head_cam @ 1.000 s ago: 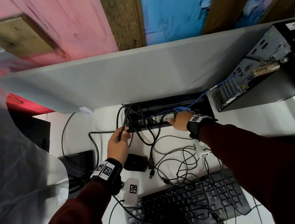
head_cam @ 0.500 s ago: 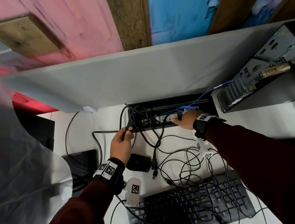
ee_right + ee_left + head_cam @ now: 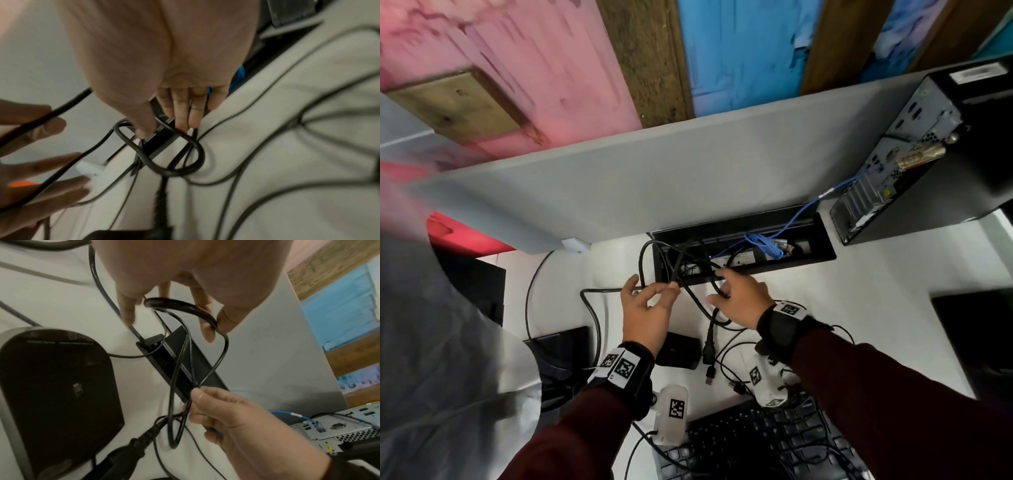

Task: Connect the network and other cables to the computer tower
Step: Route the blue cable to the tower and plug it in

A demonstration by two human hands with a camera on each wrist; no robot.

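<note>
White and wide, the desk runs under a grey fabric partition, with painted pink, blue and bare wooden boards behind it. At the far right corner stands the black computer tower, its grey metal rear panel turned toward the person. A thin blue network cable already runs from that panel down into the long black cable trough sunk into the desk, and the left wrist view shows its plug seated in a port; a beige screw-in connector also sits on the panel. So the network link looks done.

What remains, by my reading, is the power and the smaller leads. A black keyboard lies at the near edge under a tangle of thin black wires, and a loose black USB plug rests unconnected beside a small black box.

Both hands work just in front of the trough, well apart from the tower. The left hand pinches a thick black power cord between thumb and forefinger, the other fingers spread loosely. The right hand pinches a lower stretch of the looped cords between thumb and curled fingers. The cord's moulded plug end lies on the desk, not yet carried to the tower, so untangling appears to be the step in hand.
</note>
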